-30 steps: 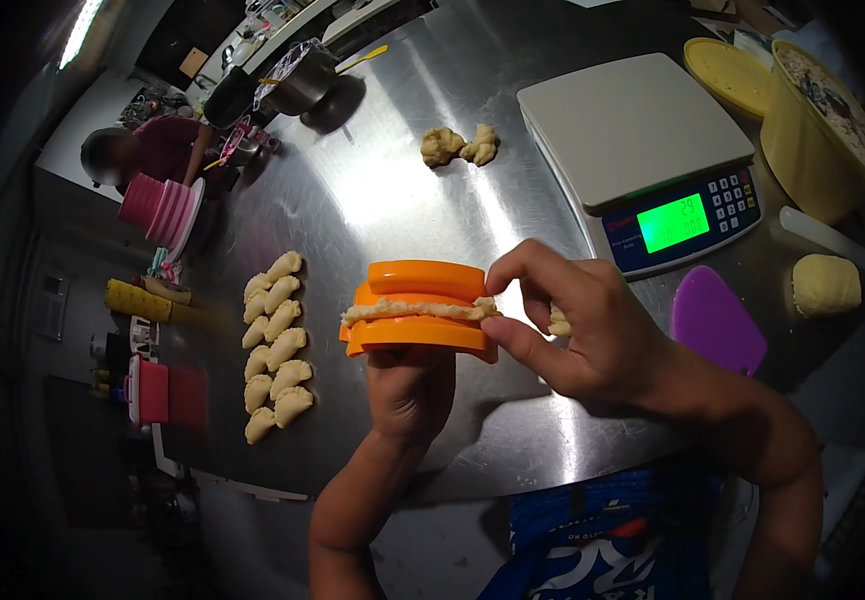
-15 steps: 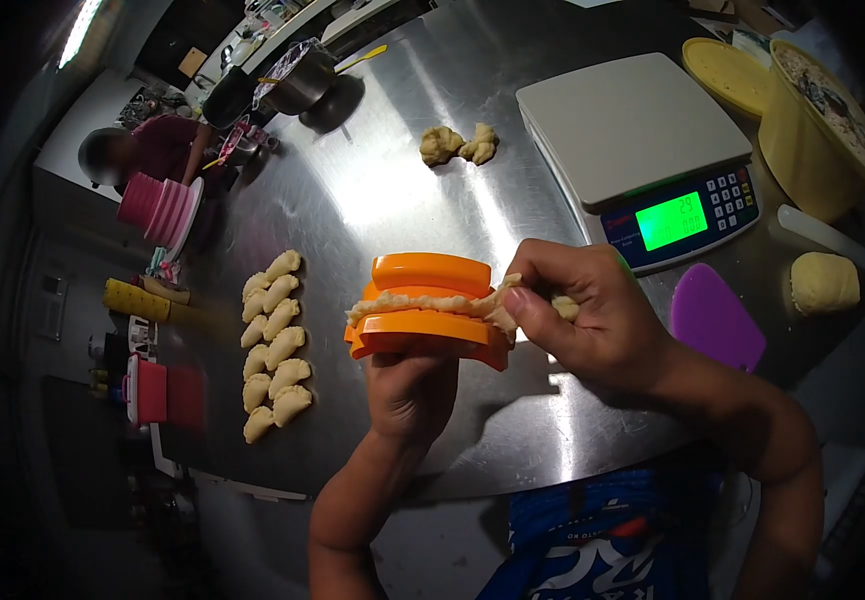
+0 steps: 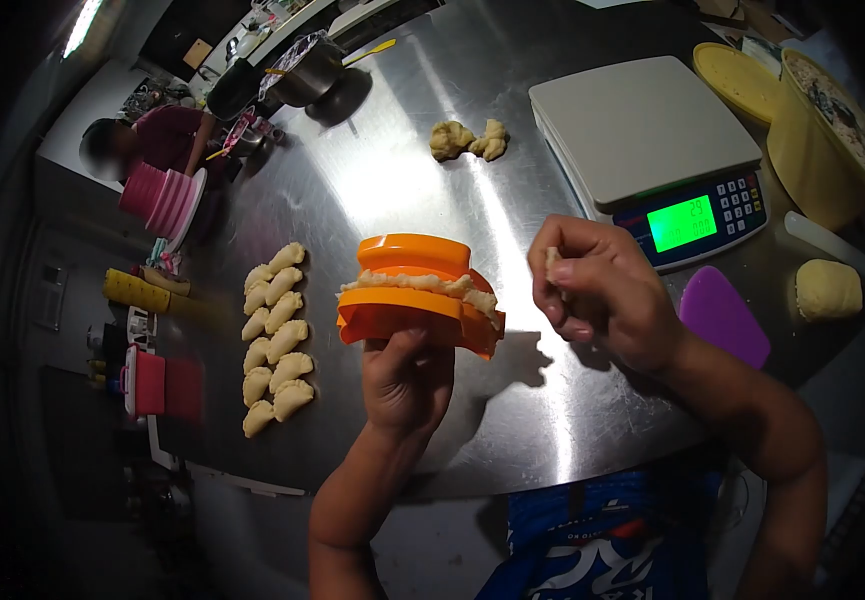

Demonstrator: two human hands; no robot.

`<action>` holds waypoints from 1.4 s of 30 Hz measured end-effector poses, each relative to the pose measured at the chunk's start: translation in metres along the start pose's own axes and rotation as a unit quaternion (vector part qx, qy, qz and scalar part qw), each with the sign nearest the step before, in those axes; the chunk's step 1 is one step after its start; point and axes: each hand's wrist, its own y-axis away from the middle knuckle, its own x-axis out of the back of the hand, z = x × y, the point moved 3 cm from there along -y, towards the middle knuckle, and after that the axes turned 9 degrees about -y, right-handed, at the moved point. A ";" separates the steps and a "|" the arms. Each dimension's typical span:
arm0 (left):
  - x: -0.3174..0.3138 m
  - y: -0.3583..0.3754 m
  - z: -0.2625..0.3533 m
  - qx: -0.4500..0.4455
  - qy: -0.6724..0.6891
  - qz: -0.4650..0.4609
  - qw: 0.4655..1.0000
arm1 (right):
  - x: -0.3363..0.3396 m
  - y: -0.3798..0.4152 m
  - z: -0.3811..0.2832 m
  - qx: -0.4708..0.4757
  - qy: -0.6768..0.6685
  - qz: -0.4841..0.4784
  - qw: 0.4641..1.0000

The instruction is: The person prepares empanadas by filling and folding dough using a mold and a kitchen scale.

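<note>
My left hand (image 3: 407, 385) grips an orange dumpling mold (image 3: 414, 255) from below and holds it above the steel table. Pale dough (image 3: 422, 284) bulges out along the seam between the mold's two halves. To the right of the mold, my right hand (image 3: 607, 290) pinches a small dough scrap (image 3: 552, 262) between thumb and fingers, apart from the mold. Two rows of crimped turnovers (image 3: 285, 342) lie on the table to the left. Farther back rest two rough dough lumps (image 3: 450, 140).
A digital scale (image 3: 642, 130) with a lit green display stands at right. Beside it are a purple scraper (image 3: 722, 318), a dough block (image 3: 828, 290) and a yellow tub of filling (image 3: 802, 150). A metal pot (image 3: 307, 80) stands at the back; another person (image 3: 157, 140) is at far left.
My right hand has pulled away from the mold to the right and up, with a torn dough scrap in its fingers. The mold has shifted slightly left and tilted.
</note>
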 end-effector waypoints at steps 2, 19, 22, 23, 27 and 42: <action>0.000 0.000 0.000 0.000 -0.003 0.003 1.000 | -0.005 0.001 -0.003 -0.017 0.017 0.013 1.000; -0.011 0.001 -0.006 0.031 -0.037 0.025 0.999 | -0.015 0.001 0.011 0.256 0.500 -0.031 0.827; -0.012 0.000 -0.006 0.035 -0.034 0.019 0.999 | -0.015 0.004 0.004 0.198 0.489 -0.057 0.847; -0.012 0.000 -0.004 0.026 -0.035 0.017 0.999 | -0.016 0.005 0.003 0.198 0.489 -0.058 0.847; -0.007 -0.004 0.002 0.010 -0.038 0.033 0.999 | -0.018 0.009 -0.010 0.198 0.466 -0.037 0.862; -0.002 -0.008 0.006 0.006 -0.032 0.066 0.997 | 0.003 -0.002 0.000 0.010 0.137 0.071 0.988</action>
